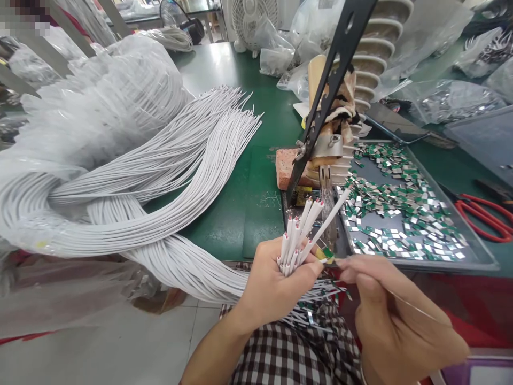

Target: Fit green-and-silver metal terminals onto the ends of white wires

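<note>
A bunch of white cables [296, 240] with reddish tips stands up out of my left hand [276, 283], whose fingers are wrapped round it. Just to the right, my right hand [388, 305] is pinched, with a thin strand running back across it. Its fingertips are close to a small green and yellow piece [326, 254] beside the bunch. More white cables with small green boards [316, 305] lie over the lap below. Behind the hands is a metal fixture [328, 192] at the table edge.
Large bundles of white cable [172, 214] cover the left side. A tray [476, 256] of small green boards stands at the right, with red-handled pliers [481, 219] beyond. A black perforated bar [328, 91], a ribbed hose [377, 53] and a brick [284, 166] are ahead.
</note>
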`<control>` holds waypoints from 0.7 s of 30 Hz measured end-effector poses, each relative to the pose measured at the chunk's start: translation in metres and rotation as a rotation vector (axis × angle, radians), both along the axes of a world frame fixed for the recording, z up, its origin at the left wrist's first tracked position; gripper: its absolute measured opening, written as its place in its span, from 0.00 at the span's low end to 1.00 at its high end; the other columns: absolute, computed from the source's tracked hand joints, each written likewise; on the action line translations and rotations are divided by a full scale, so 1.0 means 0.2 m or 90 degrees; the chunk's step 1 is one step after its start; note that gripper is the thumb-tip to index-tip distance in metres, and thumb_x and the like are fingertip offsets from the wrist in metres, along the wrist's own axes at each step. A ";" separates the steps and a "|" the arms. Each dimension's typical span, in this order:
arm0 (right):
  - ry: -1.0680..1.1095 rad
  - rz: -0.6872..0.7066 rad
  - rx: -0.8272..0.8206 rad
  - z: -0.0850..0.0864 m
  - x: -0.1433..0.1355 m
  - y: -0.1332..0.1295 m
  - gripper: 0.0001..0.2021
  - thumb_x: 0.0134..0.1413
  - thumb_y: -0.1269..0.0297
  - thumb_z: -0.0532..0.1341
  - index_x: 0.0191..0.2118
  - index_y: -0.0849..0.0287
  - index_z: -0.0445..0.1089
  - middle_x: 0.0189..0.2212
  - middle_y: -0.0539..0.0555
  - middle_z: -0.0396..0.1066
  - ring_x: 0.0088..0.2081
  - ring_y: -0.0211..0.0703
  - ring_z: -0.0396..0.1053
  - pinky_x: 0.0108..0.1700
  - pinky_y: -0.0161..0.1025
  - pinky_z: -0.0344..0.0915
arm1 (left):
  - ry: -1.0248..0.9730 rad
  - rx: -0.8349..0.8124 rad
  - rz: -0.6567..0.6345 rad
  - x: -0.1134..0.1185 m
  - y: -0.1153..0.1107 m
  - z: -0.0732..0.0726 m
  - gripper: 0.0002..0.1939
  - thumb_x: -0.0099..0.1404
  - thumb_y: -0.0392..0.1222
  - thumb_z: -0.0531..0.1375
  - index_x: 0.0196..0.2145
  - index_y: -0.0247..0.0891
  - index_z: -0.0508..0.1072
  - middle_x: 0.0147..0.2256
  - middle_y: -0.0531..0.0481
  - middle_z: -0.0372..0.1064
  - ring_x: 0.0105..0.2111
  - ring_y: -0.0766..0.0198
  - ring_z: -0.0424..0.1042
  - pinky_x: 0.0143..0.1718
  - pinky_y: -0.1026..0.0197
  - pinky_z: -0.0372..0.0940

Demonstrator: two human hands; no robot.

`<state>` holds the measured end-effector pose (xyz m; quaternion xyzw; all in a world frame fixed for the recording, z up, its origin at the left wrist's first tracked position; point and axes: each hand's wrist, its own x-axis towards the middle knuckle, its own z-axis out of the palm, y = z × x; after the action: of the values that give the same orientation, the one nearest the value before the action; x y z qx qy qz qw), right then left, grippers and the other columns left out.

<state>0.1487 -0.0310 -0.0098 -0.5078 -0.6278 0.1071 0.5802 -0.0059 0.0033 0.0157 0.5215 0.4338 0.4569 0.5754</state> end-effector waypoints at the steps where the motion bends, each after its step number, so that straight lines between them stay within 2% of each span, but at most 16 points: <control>1: 0.001 -0.009 -0.017 -0.01 0.00 -0.01 0.14 0.59 0.77 0.63 0.45 0.51 0.79 0.32 0.49 0.78 0.33 0.41 0.77 0.39 0.42 0.74 | 0.016 0.004 0.000 0.00 -0.01 0.00 0.13 0.60 0.32 0.60 0.19 0.37 0.67 0.25 0.53 0.67 0.27 0.66 0.65 0.32 0.64 0.62; 5: -0.002 -0.058 -0.063 -0.03 -0.01 -0.04 0.14 0.65 0.73 0.59 0.50 0.52 0.78 0.35 0.51 0.80 0.35 0.41 0.79 0.40 0.40 0.76 | 0.024 0.007 -0.005 -0.01 -0.02 0.00 0.12 0.61 0.31 0.60 0.20 0.36 0.69 0.26 0.53 0.68 0.27 0.67 0.65 0.32 0.65 0.62; 8: 0.027 -0.086 -0.039 -0.03 -0.04 -0.03 0.13 0.65 0.73 0.59 0.50 0.54 0.77 0.37 0.51 0.81 0.37 0.42 0.81 0.42 0.41 0.77 | -0.017 -0.024 0.000 0.00 -0.01 0.00 0.12 0.59 0.31 0.60 0.19 0.36 0.68 0.26 0.53 0.68 0.26 0.68 0.64 0.30 0.65 0.62; 11: -0.003 -0.069 0.028 -0.01 -0.06 0.00 0.13 0.60 0.77 0.64 0.45 0.53 0.78 0.39 0.51 0.81 0.41 0.44 0.80 0.43 0.42 0.78 | -0.043 -0.061 0.008 0.01 0.02 0.01 0.11 0.59 0.33 0.61 0.20 0.36 0.69 0.24 0.55 0.66 0.21 0.71 0.59 0.26 0.65 0.60; 14: -0.054 -0.058 0.068 0.02 -0.05 0.03 0.17 0.56 0.81 0.66 0.46 0.53 0.78 0.41 0.50 0.81 0.43 0.43 0.79 0.44 0.42 0.77 | -0.058 -0.066 0.007 0.01 0.03 0.03 0.11 0.59 0.33 0.62 0.20 0.35 0.69 0.24 0.56 0.66 0.18 0.74 0.55 0.25 0.65 0.59; 18: -0.038 -0.029 0.071 0.03 -0.05 0.02 0.19 0.54 0.84 0.66 0.47 0.54 0.79 0.43 0.50 0.80 0.43 0.41 0.78 0.45 0.42 0.76 | -0.084 -0.046 -0.003 0.01 0.04 0.04 0.12 0.59 0.32 0.62 0.19 0.35 0.68 0.24 0.56 0.66 0.18 0.75 0.54 0.25 0.65 0.58; 21: -0.016 -0.010 0.060 0.03 -0.05 0.00 0.19 0.55 0.84 0.66 0.47 0.53 0.79 0.43 0.49 0.80 0.43 0.41 0.77 0.44 0.41 0.76 | -0.094 -0.042 -0.013 0.00 0.04 0.02 0.12 0.59 0.31 0.62 0.19 0.35 0.68 0.25 0.55 0.67 0.20 0.73 0.58 0.26 0.65 0.59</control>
<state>0.1388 -0.0303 -0.0035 -0.4857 -0.6355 0.0664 0.5965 -0.0053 0.0104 0.0202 0.4720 0.3995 0.4735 0.6272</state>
